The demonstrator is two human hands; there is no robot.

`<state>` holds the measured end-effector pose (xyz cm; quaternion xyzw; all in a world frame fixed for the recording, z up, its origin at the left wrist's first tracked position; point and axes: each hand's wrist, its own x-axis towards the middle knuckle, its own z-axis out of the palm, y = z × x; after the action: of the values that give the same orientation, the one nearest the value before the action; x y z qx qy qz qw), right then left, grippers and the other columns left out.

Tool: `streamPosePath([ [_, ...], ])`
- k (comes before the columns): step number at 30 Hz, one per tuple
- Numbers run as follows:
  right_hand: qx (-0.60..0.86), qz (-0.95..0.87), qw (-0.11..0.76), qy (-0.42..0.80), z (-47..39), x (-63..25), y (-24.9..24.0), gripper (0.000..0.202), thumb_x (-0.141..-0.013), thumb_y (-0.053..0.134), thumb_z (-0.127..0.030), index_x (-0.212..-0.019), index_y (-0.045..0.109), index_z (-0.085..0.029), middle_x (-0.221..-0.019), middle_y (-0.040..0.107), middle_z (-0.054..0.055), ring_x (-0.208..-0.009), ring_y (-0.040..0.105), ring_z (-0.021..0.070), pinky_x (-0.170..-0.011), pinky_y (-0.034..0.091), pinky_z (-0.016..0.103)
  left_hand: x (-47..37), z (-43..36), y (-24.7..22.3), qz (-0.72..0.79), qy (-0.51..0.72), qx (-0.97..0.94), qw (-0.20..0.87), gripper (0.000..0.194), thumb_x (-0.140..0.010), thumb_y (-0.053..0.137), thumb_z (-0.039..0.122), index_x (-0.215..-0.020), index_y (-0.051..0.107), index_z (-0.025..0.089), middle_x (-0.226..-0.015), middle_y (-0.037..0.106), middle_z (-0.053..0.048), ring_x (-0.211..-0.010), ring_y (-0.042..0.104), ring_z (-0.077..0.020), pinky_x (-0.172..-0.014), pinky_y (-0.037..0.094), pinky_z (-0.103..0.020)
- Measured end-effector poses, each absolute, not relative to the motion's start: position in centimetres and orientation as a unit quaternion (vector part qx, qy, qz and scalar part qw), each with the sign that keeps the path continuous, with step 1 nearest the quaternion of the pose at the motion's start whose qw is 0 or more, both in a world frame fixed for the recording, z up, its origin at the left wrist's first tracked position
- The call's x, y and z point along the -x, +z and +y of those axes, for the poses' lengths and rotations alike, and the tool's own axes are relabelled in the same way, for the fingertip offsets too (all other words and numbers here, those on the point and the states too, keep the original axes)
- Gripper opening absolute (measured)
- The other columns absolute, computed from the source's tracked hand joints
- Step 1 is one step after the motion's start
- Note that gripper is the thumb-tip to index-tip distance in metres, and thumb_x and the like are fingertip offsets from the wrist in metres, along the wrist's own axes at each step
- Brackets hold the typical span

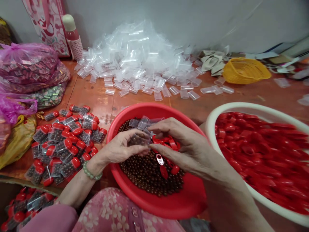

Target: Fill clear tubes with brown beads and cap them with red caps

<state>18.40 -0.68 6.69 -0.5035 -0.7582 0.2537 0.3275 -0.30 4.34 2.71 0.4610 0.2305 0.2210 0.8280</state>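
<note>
Over the red basin (156, 209), my left hand (123, 145) pinches a clear plastic tube (139, 139) that has brown beads inside. My right hand (180, 145) is curved close to the tube's right end, its thumb and fingers around red plastic caps (169, 141); exactly what its fingertips grip is partly hidden. Brown beads (152, 177) fill much of the basin's bottom. Some empty clear tubes (143, 123) lie on the beads at the back. A few red pieces (164, 172) rest on the beads under my right hand.
A white basin (211, 124) of red caps stands at the right. Bead-filled tubes with red caps (65, 145) lie in a pile at the left. Behind are a heap of clear tubes (145, 64), a yellow basket (246, 72), a bottle (74, 45) and purple bags (29, 64).
</note>
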Motion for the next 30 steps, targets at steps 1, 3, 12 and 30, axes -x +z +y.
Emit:
streamPosePath([
  [1,0.494,-0.765,0.313,0.271,-0.3,-18.4,6.8,0.023,-0.087,0.063,-0.025,-0.109,0.059,-0.021,-0.097,0.061,0.004,-0.086,0.058,0.0161,-0.075,0.049,0.030,0.4,4.4,2.6,0.229,0.220,-0.457,0.831,0.029,-0.076,0.074,0.024,-0.100,0.059,0.015,-0.083,0.063,-0.001,-0.074,0.060,-0.0093,-0.071,0.048,-0.023],
  [3,0.481,-0.771,0.292,0.297,0.2,-18.3,6.9,0.019,-0.087,0.062,-0.023,-0.106,0.061,-0.021,-0.092,0.060,0.003,-0.082,0.058,0.0153,-0.072,0.049,0.029,0.5,4.4,2.3,0.218,0.219,-0.451,0.837,0.032,-0.075,0.075,0.027,-0.100,0.059,0.015,-0.081,0.062,0.000,-0.071,0.059,-0.0084,-0.069,0.048,-0.021],
  [12,0.466,-0.778,0.246,0.341,1.6,-18.3,7.1,0.008,-0.085,0.063,-0.025,-0.089,0.059,-0.019,-0.085,0.061,0.002,-0.076,0.057,0.0145,-0.067,0.046,0.027,0.6,4.9,1.5,0.190,0.188,-0.437,0.859,0.037,-0.074,0.077,0.031,-0.100,0.057,0.014,-0.077,0.064,0.000,-0.068,0.060,-0.0092,-0.069,0.049,-0.024],
  [30,0.488,-0.762,0.343,0.253,0.2,-17.1,5.3,0.021,-0.087,0.062,-0.022,-0.107,0.069,-0.023,-0.086,0.065,0.005,-0.077,0.063,0.0155,-0.069,0.053,0.029,0.8,4.8,0.9,0.206,0.257,-0.406,0.853,0.032,-0.075,0.075,0.030,-0.099,0.059,0.015,-0.084,0.062,-0.001,-0.071,0.059,-0.0090,-0.068,0.047,-0.022],
])
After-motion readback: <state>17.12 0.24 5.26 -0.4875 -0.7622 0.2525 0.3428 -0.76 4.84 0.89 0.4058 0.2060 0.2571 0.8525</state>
